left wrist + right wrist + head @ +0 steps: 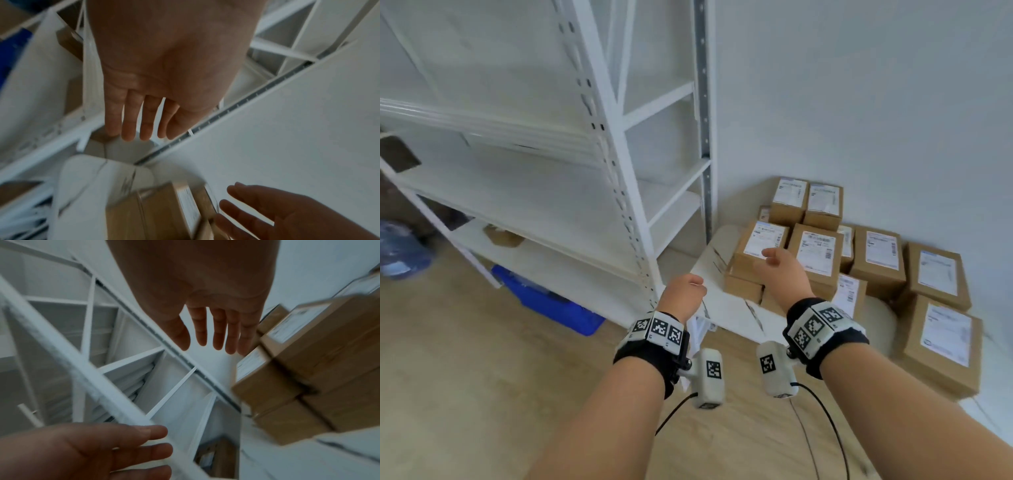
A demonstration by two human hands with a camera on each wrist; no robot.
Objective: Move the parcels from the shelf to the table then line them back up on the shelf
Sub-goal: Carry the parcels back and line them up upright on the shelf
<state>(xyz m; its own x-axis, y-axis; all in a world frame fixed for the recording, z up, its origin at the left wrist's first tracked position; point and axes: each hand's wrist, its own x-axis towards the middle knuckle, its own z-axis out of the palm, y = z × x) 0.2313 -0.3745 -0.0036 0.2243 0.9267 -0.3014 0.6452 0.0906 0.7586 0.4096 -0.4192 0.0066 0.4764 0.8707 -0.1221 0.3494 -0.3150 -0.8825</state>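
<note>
Several brown cardboard parcels with white labels are stacked on the white table at the right, beside the wall. The white metal shelf stands at the left, its boards bare apart from one small brown item low down. My right hand hovers open in front of the nearest parcel stack, holding nothing. My left hand hangs open near the table's left edge, by the shelf's upright, also holding nothing. Both wrist views show straight fingers and an empty palm.
A blue plastic crate sits on the floor under the shelf. A blue water bottle lies at the far left. The shelf's slotted upright stands just left of the table. Wooden floor lies in front.
</note>
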